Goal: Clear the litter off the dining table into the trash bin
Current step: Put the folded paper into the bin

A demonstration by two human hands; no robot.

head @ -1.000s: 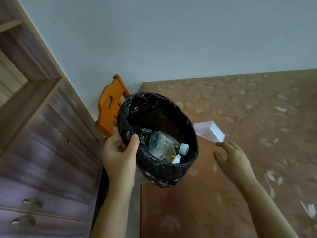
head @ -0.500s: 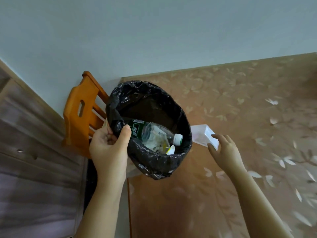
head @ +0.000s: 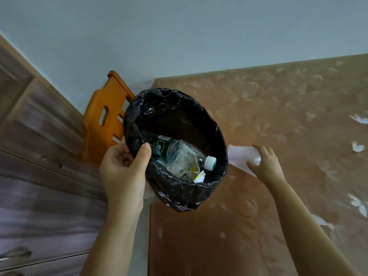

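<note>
My left hand (head: 124, 170) grips the near-left rim of the trash bin (head: 185, 196), which has a black bag liner and hangs tilted over the table's left edge. Inside lie a crushed clear plastic bottle (head: 179, 156) with a green label and white cap, and a small white and yellow scrap (head: 199, 176). My right hand (head: 265, 164) is closed on a small white box (head: 242, 156) on the brown floral dining table (head: 278, 108), just right of the bin.
An orange wooden chair (head: 103, 120) stands behind the bin against the pale wall. A wooden cabinet with drawers (head: 39, 176) fills the left side. White bits (head: 357, 146) lie near the table's right edge; I cannot tell whether they are litter or print.
My right hand has reached forward to the white box and closed its fingers on it. My left hand keeps holding the bin rim.
</note>
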